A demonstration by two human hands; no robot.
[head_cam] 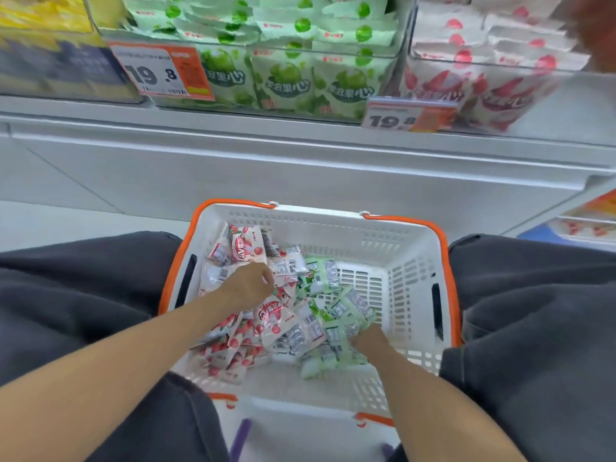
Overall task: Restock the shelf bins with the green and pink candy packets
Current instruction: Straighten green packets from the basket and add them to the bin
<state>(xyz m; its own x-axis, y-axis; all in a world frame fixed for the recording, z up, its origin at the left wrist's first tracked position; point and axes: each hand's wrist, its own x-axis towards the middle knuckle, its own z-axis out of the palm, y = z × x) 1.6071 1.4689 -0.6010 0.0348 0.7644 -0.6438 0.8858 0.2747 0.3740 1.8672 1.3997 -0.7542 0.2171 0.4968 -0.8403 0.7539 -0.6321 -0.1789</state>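
Pink packets (pixel 266 323) are gripped by left hand (pixel 248 285), green packets (pixel 337 332) by right hand (pixel 370 342), in basket (pixel 333 217) below shelf (pixel 300 145).

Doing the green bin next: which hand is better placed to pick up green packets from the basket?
Right. The right hand lies among the green packets on the right side of the basket; the left hand is over the pink packets.

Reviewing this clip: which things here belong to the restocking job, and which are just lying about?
Job in hand: basket; pink packets; green packets; left hand gripping pink ones; right hand gripping green ones; green shelf bin; pink shelf bin.

Lying about: yellow packets upper left; price tags; purple object below the basket.
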